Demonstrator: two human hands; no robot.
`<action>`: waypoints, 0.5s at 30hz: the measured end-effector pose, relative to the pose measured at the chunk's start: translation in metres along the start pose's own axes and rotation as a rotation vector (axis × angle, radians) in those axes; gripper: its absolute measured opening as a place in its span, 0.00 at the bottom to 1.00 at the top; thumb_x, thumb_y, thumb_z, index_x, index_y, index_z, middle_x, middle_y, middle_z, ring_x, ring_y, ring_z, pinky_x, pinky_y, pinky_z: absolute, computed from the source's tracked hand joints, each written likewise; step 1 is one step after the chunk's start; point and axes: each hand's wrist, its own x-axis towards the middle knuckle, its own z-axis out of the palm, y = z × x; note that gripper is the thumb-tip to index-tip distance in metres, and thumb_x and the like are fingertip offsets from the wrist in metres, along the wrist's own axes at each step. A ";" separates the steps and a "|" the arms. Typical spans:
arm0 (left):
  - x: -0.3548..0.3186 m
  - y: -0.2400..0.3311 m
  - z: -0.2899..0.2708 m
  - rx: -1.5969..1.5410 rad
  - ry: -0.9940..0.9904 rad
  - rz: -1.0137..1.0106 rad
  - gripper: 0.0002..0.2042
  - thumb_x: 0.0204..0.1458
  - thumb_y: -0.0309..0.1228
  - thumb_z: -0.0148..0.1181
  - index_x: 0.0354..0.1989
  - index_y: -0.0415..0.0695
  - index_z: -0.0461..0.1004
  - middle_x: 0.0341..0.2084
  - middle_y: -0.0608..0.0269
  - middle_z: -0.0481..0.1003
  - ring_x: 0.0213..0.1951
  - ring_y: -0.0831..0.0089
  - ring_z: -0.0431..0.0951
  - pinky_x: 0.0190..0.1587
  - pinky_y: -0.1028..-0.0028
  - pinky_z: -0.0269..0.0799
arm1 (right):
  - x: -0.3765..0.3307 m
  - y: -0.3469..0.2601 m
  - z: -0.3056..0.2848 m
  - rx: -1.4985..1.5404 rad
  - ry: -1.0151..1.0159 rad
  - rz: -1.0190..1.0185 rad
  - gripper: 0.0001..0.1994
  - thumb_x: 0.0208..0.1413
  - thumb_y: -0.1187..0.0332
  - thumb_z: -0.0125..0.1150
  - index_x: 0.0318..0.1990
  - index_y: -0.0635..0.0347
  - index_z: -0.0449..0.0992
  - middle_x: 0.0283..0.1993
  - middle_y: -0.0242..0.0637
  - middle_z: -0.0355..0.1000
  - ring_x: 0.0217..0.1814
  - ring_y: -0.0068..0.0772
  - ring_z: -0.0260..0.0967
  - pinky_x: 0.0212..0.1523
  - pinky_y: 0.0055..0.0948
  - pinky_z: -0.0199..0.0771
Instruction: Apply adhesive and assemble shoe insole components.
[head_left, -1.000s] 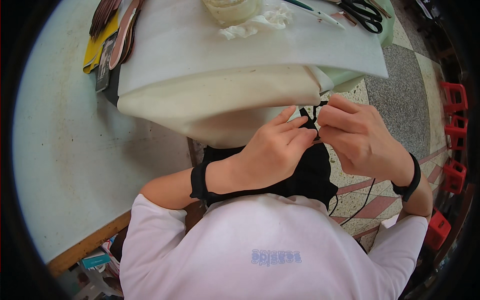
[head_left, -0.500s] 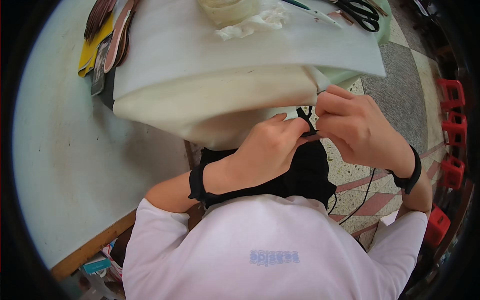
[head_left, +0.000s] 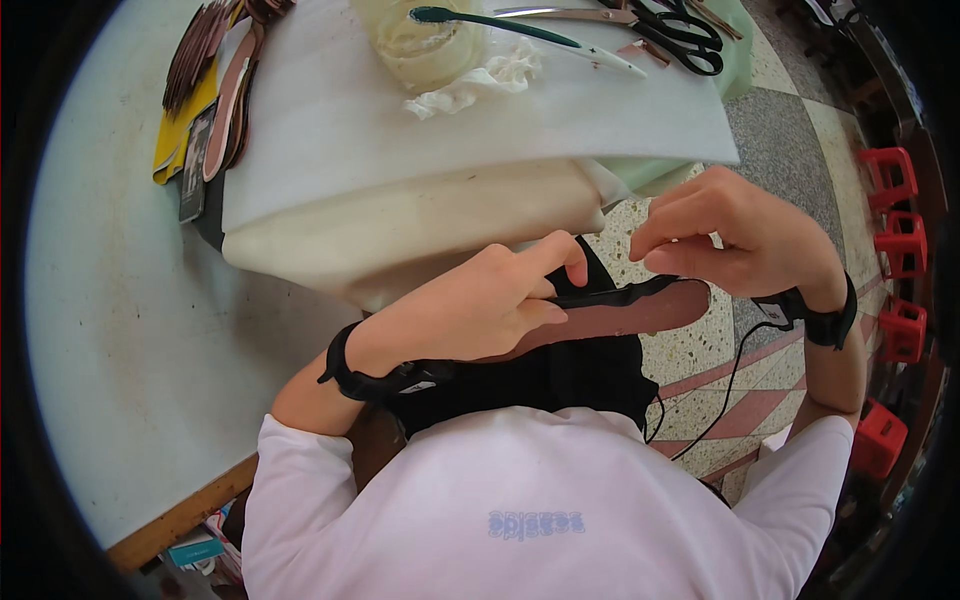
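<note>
Your left hand (head_left: 470, 305) has its grip on the brown sole (head_left: 645, 312), your right hand (head_left: 745, 238) looks released; slack fingers could let it twist.

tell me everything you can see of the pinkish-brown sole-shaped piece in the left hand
The sole-shaped piece is long and flat, with a matte pinkish-brown face, a rounded right end and a black band along its upper edge. Its material is unclear, perhaps leather. It slants slightly up rightward above black clothing, held by the left hand, which hides part of it. The right hand is close above its right end.
</note>
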 end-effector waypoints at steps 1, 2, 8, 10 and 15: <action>-0.001 -0.001 -0.001 -0.022 -0.019 -0.012 0.14 0.46 0.17 0.54 0.41 0.41 0.61 0.18 0.57 0.72 0.21 0.62 0.67 0.30 0.73 0.63 | 0.000 0.001 0.000 0.002 0.000 -0.001 0.06 0.50 0.76 0.55 0.34 0.67 0.75 0.26 0.42 0.71 0.27 0.40 0.68 0.27 0.33 0.65; -0.001 -0.001 -0.002 -0.022 -0.020 -0.011 0.14 0.46 0.17 0.54 0.41 0.41 0.61 0.18 0.57 0.72 0.21 0.62 0.67 0.30 0.73 0.63 | -0.001 0.003 -0.001 0.033 -0.006 -0.032 0.07 0.51 0.73 0.55 0.34 0.68 0.75 0.27 0.42 0.71 0.28 0.39 0.68 0.30 0.32 0.67; -0.004 -0.004 -0.010 -0.016 -0.038 -0.016 0.13 0.46 0.18 0.56 0.40 0.41 0.62 0.17 0.59 0.72 0.22 0.66 0.67 0.32 0.75 0.64 | -0.010 0.034 0.016 0.464 -0.013 -0.076 0.11 0.58 0.66 0.52 0.41 0.66 0.72 0.33 0.33 0.71 0.38 0.27 0.67 0.41 0.25 0.66; -0.005 -0.005 -0.012 0.007 -0.054 -0.011 0.12 0.46 0.19 0.56 0.38 0.41 0.62 0.16 0.61 0.71 0.21 0.68 0.66 0.31 0.75 0.63 | -0.011 0.035 0.021 0.590 -0.033 -0.024 0.13 0.59 0.66 0.51 0.44 0.66 0.71 0.37 0.32 0.70 0.41 0.25 0.67 0.44 0.24 0.66; -0.006 0.000 -0.015 -0.052 -0.085 -0.014 0.11 0.46 0.19 0.56 0.36 0.41 0.62 0.14 0.63 0.70 0.18 0.71 0.63 0.27 0.75 0.59 | -0.011 0.039 0.020 0.803 -0.090 0.062 0.12 0.54 0.70 0.56 0.45 0.66 0.71 0.38 0.31 0.71 0.39 0.20 0.67 0.40 0.20 0.66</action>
